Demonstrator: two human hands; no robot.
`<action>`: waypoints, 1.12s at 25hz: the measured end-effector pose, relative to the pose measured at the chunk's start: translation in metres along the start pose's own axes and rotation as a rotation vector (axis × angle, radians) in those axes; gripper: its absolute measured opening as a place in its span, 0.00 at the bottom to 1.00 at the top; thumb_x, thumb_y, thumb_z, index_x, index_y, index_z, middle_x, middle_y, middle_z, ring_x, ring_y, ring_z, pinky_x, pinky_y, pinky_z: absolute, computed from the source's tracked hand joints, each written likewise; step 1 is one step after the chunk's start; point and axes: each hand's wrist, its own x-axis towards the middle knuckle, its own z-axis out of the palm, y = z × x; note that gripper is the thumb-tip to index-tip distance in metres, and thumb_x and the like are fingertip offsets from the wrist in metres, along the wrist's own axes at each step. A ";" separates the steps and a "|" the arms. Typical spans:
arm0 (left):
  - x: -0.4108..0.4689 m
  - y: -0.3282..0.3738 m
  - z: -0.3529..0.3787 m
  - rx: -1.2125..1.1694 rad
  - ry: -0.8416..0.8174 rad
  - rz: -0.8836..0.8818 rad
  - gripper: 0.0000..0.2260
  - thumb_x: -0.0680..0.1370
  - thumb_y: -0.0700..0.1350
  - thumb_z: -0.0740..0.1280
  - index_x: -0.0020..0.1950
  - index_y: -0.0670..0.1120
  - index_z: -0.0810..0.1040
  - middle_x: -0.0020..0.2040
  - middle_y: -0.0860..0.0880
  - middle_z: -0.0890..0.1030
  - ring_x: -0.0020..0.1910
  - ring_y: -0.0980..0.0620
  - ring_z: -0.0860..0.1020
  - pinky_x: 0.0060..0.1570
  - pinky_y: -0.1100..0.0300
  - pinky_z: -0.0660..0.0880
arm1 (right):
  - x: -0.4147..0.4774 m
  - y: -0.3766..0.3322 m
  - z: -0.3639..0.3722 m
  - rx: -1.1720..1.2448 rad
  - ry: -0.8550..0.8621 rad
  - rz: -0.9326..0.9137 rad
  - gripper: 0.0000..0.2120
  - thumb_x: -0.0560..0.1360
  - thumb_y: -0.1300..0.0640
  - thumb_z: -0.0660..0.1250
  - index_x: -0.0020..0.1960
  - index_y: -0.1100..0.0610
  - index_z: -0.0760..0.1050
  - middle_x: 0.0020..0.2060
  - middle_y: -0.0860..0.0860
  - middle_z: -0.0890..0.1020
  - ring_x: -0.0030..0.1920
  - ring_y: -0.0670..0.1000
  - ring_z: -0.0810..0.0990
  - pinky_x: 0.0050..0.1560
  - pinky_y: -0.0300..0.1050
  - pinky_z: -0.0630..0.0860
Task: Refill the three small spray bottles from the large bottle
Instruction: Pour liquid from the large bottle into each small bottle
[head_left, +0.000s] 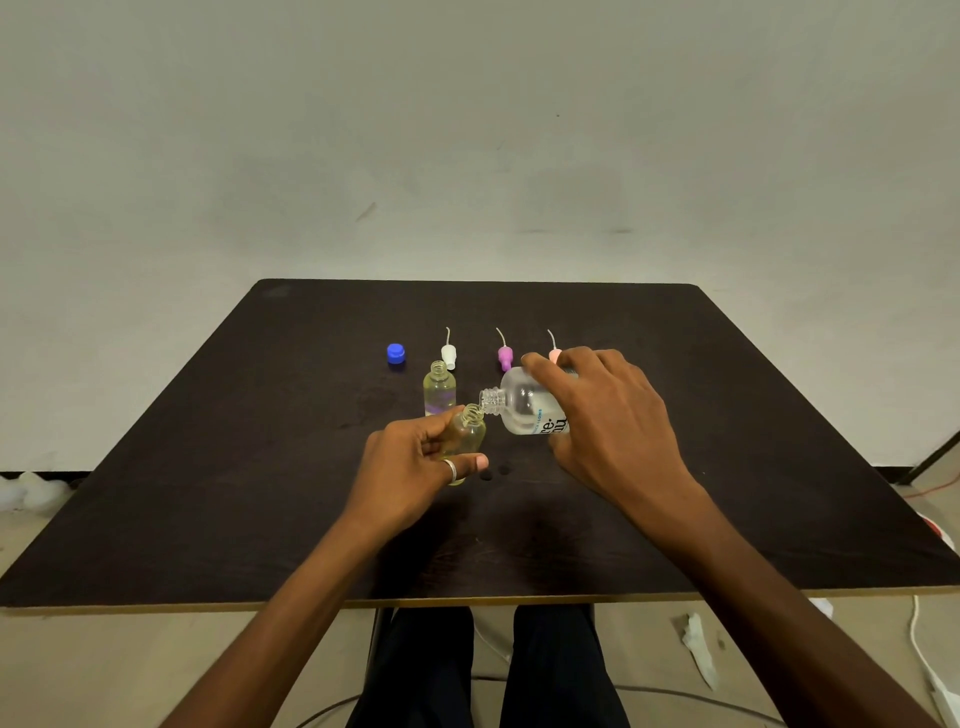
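While right grip (608, 415) grasps large bottle (519, 402), left grip (410, 462) clasps small bottle (470, 434), blue cap (396, 353), spray tops (504, 357) behind.

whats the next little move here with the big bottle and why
Probably tip the large bottle in the right hand slightly further. Its neck sits right at the open mouth of the small bottle, which the left hand holds tilted. The liquid seems to pool low in the large bottle's body, and no stream is visible.
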 end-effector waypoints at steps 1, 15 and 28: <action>0.000 0.000 0.000 0.001 -0.003 -0.002 0.24 0.69 0.49 0.80 0.63 0.59 0.80 0.48 0.61 0.86 0.48 0.69 0.82 0.57 0.65 0.78 | 0.000 0.000 0.000 0.001 0.003 -0.001 0.36 0.63 0.59 0.75 0.69 0.46 0.68 0.54 0.50 0.79 0.53 0.55 0.76 0.49 0.49 0.75; 0.001 -0.002 -0.001 0.007 -0.006 -0.013 0.25 0.68 0.49 0.80 0.64 0.57 0.80 0.50 0.59 0.86 0.50 0.68 0.81 0.59 0.61 0.78 | 0.000 0.000 -0.001 -0.004 0.001 -0.009 0.36 0.63 0.58 0.76 0.69 0.47 0.68 0.54 0.51 0.79 0.53 0.55 0.76 0.50 0.50 0.75; 0.002 -0.001 -0.001 0.026 -0.008 0.007 0.26 0.69 0.49 0.79 0.66 0.55 0.79 0.53 0.58 0.85 0.51 0.67 0.81 0.58 0.65 0.77 | 0.000 -0.001 0.001 -0.012 0.004 -0.013 0.36 0.62 0.58 0.76 0.68 0.47 0.68 0.54 0.51 0.79 0.53 0.55 0.76 0.50 0.50 0.75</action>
